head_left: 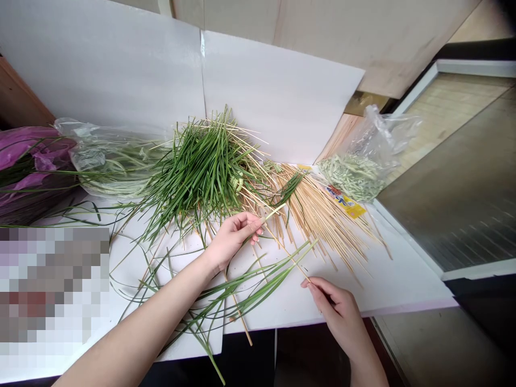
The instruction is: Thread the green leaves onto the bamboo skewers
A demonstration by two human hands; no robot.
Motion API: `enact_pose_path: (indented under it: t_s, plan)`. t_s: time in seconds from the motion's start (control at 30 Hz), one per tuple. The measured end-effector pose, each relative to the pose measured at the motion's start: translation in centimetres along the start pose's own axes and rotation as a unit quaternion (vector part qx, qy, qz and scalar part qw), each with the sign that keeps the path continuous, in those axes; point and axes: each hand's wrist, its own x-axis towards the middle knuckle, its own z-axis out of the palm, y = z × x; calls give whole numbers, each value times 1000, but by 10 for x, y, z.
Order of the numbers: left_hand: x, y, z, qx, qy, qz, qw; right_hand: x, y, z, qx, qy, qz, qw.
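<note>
My left hand [237, 236] pinches a pale green stem piece [276, 213] at mid-table. To its right and nearer the front edge, my right hand [332, 303] grips the lower end of a thin wooden skewer [291, 258], which slants up and left toward the stem piece. Whether the skewer tip touches the piece is hard to tell. Loose long green stalks [262, 287] lie under and between my hands. Behind them rises a heap of green stalks on skewers [209, 166]. A fan of bare wooden skewers [322, 209] spreads to the right of the heap.
A clear bag of pale stems [116, 161] and a purple bag [32, 156] stand at the left. At the back right sits a clear bag of pale green pieces [358, 166], beside a yellow packet [349, 204]. White panels [274, 91] border the table's back.
</note>
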Motion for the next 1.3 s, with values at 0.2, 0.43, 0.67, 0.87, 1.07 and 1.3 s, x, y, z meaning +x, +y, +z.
enact_pose_path:
  t_s: [0.2,0.43,0.67,0.87,1.07,1.3]
  plan:
    - [-1,3,2,-21,4,-14,1000,-1,-4,0,-9,14,-20,1000]
    - [-1,2,0,-14,-11,-19,1000,-1,-4,-1,-16,14,-25,999]
    - [0,4,1,5,-1,-18,1000,-1,-6,-1,-26,21,-36,999]
    - [-1,4,1,21,-6,-27,999,-2,-5,-2,-19,18,-30,999]
    - [-1,3,0,23,-6,-26,999,-2,-1,-1,-16,17,-28,999]
    - [0,2,-1,33,-9,-12,999,-1,-1,0,-16,23,-25,999]
